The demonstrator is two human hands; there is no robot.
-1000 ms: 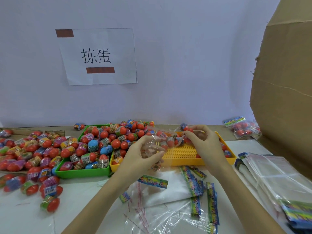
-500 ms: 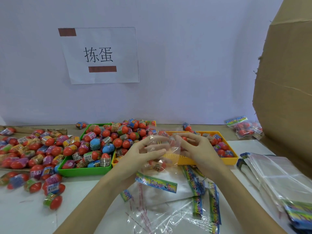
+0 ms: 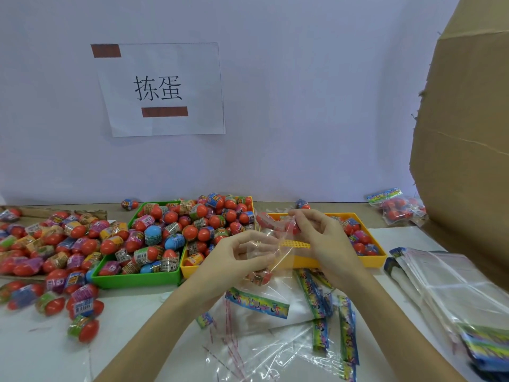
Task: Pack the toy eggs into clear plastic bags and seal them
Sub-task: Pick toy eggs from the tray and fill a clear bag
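Both hands hold a clear plastic bag up over the near edge of the yellow tray. The left hand has its fingers curled on the bag's left side. The right hand pinches the bag's upper edge, with a red toy egg just at its fingertips. Another egg hangs low inside the bag, below both hands. Loose eggs fill the green tray to the left. Empty bags lie on the worktop nearer the person.
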